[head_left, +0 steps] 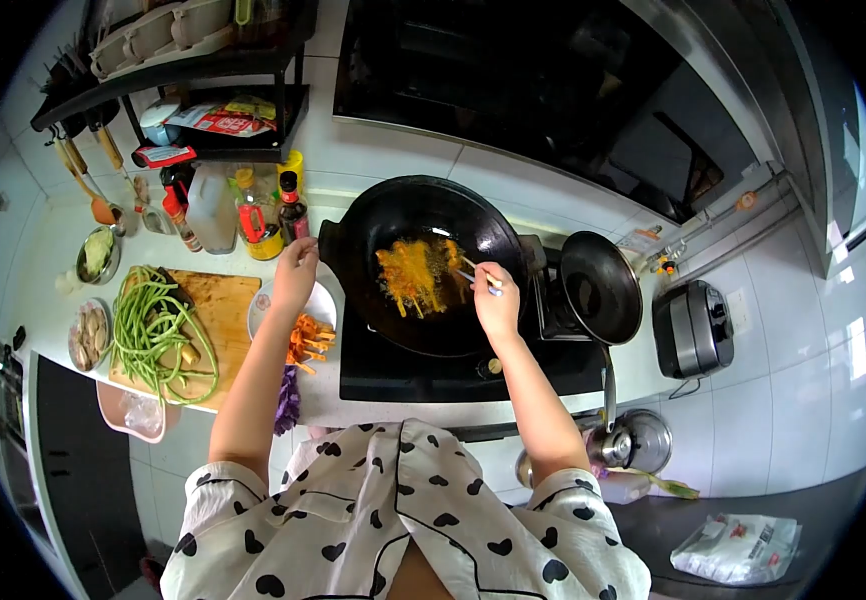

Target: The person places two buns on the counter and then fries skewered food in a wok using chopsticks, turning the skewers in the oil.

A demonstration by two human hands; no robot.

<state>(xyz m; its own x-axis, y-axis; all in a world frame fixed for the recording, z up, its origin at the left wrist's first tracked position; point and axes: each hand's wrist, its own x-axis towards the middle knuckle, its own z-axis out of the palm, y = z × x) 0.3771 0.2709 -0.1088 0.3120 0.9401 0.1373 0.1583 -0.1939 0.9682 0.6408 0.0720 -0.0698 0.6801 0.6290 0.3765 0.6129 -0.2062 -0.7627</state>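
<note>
My right hand point(496, 302) is closed round a pair of chopsticks point(466, 266), their tips reaching into the black wok point(423, 200). Orange-yellow strips of food point(408, 275) lie in bubbling oil in the wok's middle. My left hand point(298, 268) is beside the wok's left handle point(330, 240), its fingers bent and pressed together. Whether it holds anything there cannot be made out. Under my left forearm is a white bowl point(325, 305), partly hidden, with orange strips point(308, 340) at its near side.
Long green beans point(158, 325) cover part of a wooden cutting board point(238, 290) at left. Sauce bottles point(293, 210) and an oil bottle point(253, 215) stand behind. A frying pan point(600, 285) is right of the wok, then a dark rice cooker point(693, 330). A range hood point(513, 80) hangs above.
</note>
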